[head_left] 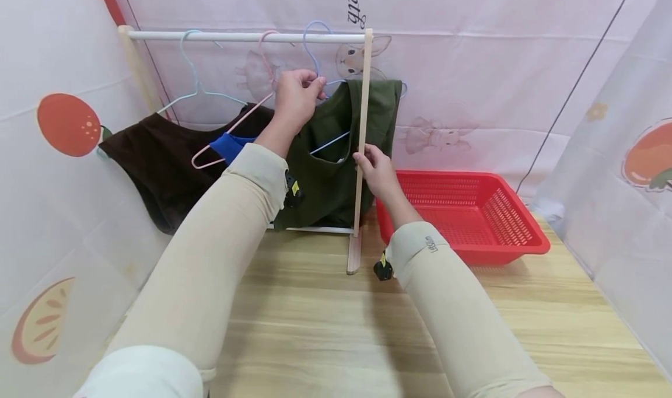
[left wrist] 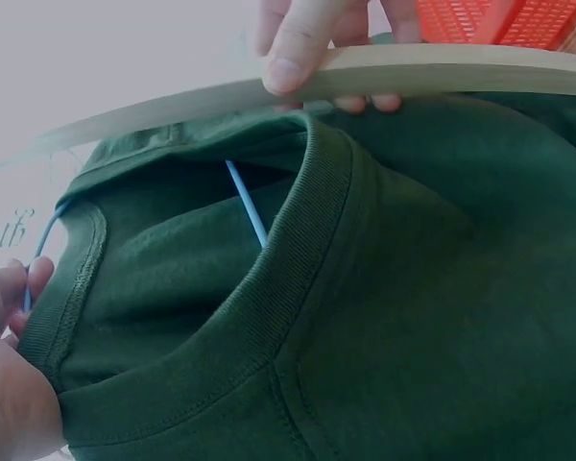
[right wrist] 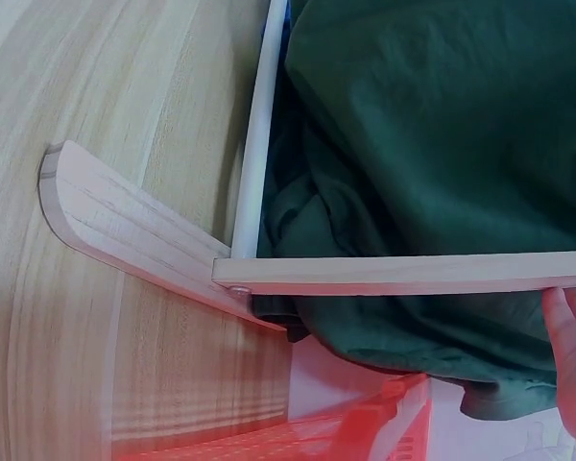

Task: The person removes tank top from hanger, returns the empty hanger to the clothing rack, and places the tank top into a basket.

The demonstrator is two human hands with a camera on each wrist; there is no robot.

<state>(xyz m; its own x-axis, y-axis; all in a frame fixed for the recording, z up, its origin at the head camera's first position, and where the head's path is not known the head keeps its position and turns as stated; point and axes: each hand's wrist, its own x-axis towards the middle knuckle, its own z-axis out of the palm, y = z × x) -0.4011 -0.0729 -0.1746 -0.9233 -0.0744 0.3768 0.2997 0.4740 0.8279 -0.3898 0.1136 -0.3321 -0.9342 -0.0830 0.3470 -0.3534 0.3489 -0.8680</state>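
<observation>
Nearest me, two beige sleeves (head_left: 210, 240) reach forward over the wood-grain table (head_left: 310, 322). On the right side, a red basket (head_left: 499, 250) sits on the tabletop, just beside the foot (head_left: 354, 257) of a small clothes rack.

Above that foot, the right hand (head_left: 379, 169) grips the rack's right post (head_left: 364, 109), thumb on the near face and fingers round behind. Farther left and higher, the left hand (head_left: 295, 97) has its thumb and fingertips together, clamped on the wire of a blue hanger (head_left: 305, 42) below its hook, which curves above the rail.

That hanger carries a dark green top (head_left: 328, 191) at the rack's right end; the cloth passes behind the post, and part of it shows on the far right side. To its left, a pink hanger (head_left: 247, 117) holds a bright blue garment (head_left: 229, 147), and leftmost a mint hanger (head_left: 197, 86) bears a dark brown top (head_left: 168, 159). All hang along the white rail (head_left: 231, 37). Farthest off is a pale sheet (head_left: 472, 83) printed with rabbits.
</observation>
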